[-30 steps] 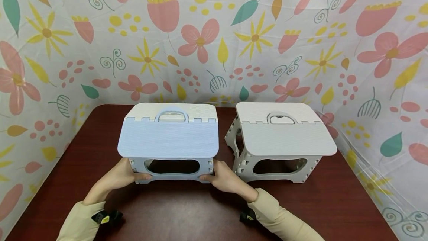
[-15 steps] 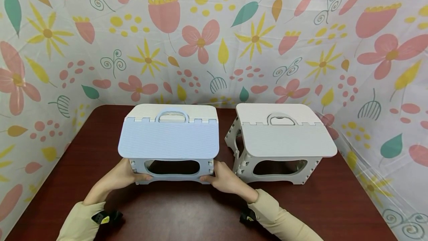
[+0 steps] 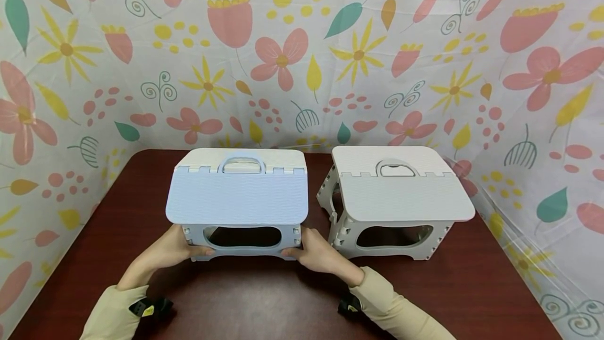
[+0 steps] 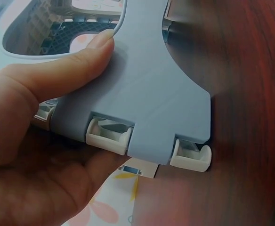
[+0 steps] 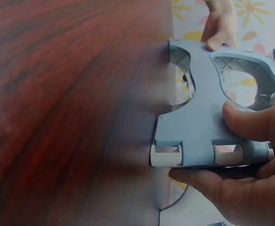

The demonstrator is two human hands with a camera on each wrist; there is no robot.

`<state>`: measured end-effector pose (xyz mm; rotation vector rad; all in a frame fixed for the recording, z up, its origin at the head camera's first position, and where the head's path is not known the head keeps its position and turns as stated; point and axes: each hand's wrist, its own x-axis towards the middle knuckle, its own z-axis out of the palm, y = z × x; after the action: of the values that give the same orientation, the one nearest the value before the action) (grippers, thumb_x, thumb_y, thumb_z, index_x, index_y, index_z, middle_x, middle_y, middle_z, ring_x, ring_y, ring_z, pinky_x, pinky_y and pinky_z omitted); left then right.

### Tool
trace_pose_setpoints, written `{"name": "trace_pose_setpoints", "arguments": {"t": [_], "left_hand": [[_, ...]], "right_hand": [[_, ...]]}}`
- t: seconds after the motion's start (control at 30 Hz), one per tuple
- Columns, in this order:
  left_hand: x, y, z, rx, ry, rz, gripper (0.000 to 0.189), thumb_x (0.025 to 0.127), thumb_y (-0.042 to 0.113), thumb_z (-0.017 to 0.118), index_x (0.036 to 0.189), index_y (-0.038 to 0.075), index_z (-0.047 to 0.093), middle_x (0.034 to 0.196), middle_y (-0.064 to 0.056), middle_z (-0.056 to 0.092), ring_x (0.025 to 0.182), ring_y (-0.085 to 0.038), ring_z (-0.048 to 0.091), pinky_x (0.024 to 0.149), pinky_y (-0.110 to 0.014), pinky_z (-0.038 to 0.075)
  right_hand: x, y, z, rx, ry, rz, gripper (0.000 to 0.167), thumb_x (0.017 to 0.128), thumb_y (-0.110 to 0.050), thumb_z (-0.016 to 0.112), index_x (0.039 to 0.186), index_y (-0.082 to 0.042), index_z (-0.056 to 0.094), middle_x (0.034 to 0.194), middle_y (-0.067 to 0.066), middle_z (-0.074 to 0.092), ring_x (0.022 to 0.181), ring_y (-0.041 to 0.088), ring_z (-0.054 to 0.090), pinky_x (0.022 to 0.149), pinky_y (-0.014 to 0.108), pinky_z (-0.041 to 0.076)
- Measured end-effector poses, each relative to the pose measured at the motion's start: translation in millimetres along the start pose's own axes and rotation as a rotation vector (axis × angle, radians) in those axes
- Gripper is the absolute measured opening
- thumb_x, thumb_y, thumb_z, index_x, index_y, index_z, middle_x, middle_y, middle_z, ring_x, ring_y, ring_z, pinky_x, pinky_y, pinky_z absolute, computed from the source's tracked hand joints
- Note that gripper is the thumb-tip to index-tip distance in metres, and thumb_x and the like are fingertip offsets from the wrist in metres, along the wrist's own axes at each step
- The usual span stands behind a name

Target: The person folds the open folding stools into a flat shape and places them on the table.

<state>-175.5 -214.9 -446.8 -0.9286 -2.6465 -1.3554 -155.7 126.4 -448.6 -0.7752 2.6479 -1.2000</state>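
Flowered cloth (image 3: 283,62) backs the red-brown table (image 3: 255,298); each grip (image 3: 172,248) (image 3: 318,252) pinches the blue stool (image 3: 237,193).

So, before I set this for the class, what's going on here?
A person's left hand and right hand grip a blue and white folding stool, one at each side, with the thumbs on its front panel. The stool stands upright and unfolded on a dark red table. A second, pale grey stool also stands unfolded, to the person's right, and neither hand is holding it.
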Motion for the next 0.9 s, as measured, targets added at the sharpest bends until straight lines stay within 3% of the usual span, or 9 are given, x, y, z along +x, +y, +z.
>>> {"name": "trace_pose_setpoints", "arguments": {"t": [0.9], "left_hand": [[0.9,-1.8,0.1,-0.025,-0.030,-0.026,0.090,0.069,0.012,0.087,0.142,0.003,0.034,0.142,-0.017,0.041,0.118,0.015,0.034,0.089,-0.016,0.039]], "right_hand": [[-0.3,-0.4,-0.5,-0.008,0.003,0.014,0.042,0.086,-0.019,0.073,0.122,-0.005,0.056,0.107,0.003,0.071,0.091,0.008,0.062,0.077,0.024,0.049]]}}
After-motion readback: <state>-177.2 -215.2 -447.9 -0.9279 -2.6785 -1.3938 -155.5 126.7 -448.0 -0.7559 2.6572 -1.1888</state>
